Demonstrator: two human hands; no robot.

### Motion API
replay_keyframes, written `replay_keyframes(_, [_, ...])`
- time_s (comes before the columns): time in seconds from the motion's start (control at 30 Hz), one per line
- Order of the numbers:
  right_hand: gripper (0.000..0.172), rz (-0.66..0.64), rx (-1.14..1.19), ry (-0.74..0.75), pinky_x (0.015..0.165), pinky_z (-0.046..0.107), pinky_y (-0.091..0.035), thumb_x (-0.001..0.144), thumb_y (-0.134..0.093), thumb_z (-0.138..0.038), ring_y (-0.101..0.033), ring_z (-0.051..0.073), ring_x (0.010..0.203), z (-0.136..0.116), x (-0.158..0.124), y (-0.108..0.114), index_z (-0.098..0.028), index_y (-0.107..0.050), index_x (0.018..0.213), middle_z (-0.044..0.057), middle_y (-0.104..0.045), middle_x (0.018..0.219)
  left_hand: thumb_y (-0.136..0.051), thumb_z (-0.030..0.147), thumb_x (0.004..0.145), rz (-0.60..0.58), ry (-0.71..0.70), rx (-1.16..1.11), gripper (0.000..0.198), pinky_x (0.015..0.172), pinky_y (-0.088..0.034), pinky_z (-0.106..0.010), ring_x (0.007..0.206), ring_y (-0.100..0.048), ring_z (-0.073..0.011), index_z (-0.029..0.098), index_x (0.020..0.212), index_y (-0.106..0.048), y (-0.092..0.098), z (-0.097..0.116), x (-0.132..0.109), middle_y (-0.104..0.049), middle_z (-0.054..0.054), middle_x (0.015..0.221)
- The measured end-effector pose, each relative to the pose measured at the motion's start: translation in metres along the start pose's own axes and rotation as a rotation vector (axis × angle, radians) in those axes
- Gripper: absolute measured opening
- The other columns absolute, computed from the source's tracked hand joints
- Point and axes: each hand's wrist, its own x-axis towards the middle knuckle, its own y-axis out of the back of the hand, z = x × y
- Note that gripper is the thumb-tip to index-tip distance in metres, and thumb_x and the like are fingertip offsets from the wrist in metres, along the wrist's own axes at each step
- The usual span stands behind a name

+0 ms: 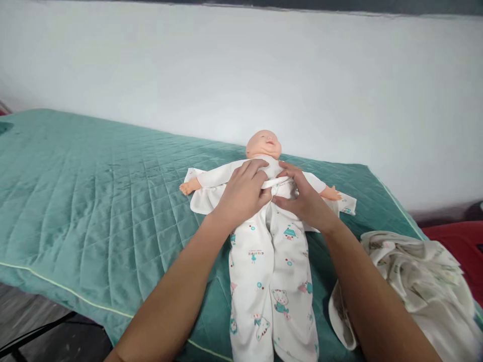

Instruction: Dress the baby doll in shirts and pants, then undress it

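Observation:
A baby doll (264, 144) lies face up with both arms spread to the sides. It wears a white top (222, 173), and white baby trousers (256, 271) with teal and pink prints cover its legs. My left hand (245, 190) bends over the doll's waist, gripping the trousers near a white fabric band. Across from it, my right hand (304, 196) grips the other side of the waist, thumb below the band and fingers above. My fingers partly hide where the top and trousers meet. Beneath the doll, a white garment (206, 201) is spread out, one printed sleeve showing at right.
A green quilted cover (113, 211) lies over the table, with its front edge at lower left. Crumpled white printed cloth (418, 281) sits at right beside my forearm. Behind it stands something red (460, 244). A pale wall (241, 70) rises along the far edge.

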Motion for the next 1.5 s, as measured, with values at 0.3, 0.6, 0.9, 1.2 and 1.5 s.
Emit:
replay_keyframes(0.3, [0.027,0.054,-0.162,0.176,0.120,0.054,-0.030,0.079,-0.069,-0.023,-0.039,0.031,0.146,0.000,-0.001,-0.008,-0.027,-0.055,0.102,0.012,-0.046,0.150,-0.064,0.023,0.090,0.164,-0.019,-0.208,0.010,0.110,-0.044,-0.044,0.129,-0.055,-0.0250,0.022,0.083,-0.056,-0.015,-0.010,-0.017,-0.064,-0.009,0.133])
replay_keyframes(0.6, [0.013,0.227,-0.341,0.127,0.111,0.056,-0.034,0.085,-0.069,-0.031,-0.043,0.035,0.135,-0.004,-0.038,-0.021,-0.024,-0.058,0.084,0.010,-0.048,0.144,-0.056,0.027,0.096,0.336,0.035,-0.170,0.021,0.104,-0.044,-0.043,0.118,-0.057,-0.0243,0.020,0.076,-0.058,-0.027,-0.019,-0.028,-0.065,-0.010,0.127])
replay_keyframes(0.9, [0.021,0.333,-0.518,0.127,0.105,0.056,-0.034,0.091,-0.066,-0.044,-0.049,0.034,0.121,-0.009,-0.078,-0.029,-0.023,-0.063,0.087,0.012,-0.053,0.129,-0.052,0.025,0.098,0.331,0.035,-0.101,0.033,0.102,-0.045,-0.042,0.111,-0.056,-0.0233,0.019,0.066,-0.058,-0.030,-0.023,-0.028,-0.066,-0.009,0.124])
replay_keyframes(1.2, [0.035,0.298,-0.481,0.062,0.086,0.045,-0.038,0.096,-0.059,-0.049,-0.048,0.026,0.090,-0.008,-0.091,-0.016,-0.023,-0.060,0.071,0.006,-0.063,0.087,-0.053,0.025,0.097,0.352,0.052,-0.075,0.035,0.097,-0.046,-0.042,0.109,-0.058,-0.0233,0.020,0.063,-0.058,-0.033,-0.028,-0.031,-0.068,-0.008,0.122])
replay_keyframes(1.5, [0.056,0.159,-0.320,-0.223,0.067,0.034,-0.033,0.097,-0.045,-0.063,-0.046,0.019,0.068,0.001,-0.087,-0.011,-0.022,-0.038,0.059,-0.001,-0.048,0.058,-0.051,0.027,0.097,0.467,0.118,-0.095,0.037,0.091,-0.049,-0.040,0.102,-0.059,-0.0221,0.020,0.062,-0.059,-0.032,-0.032,-0.043,-0.070,-0.009,0.110])
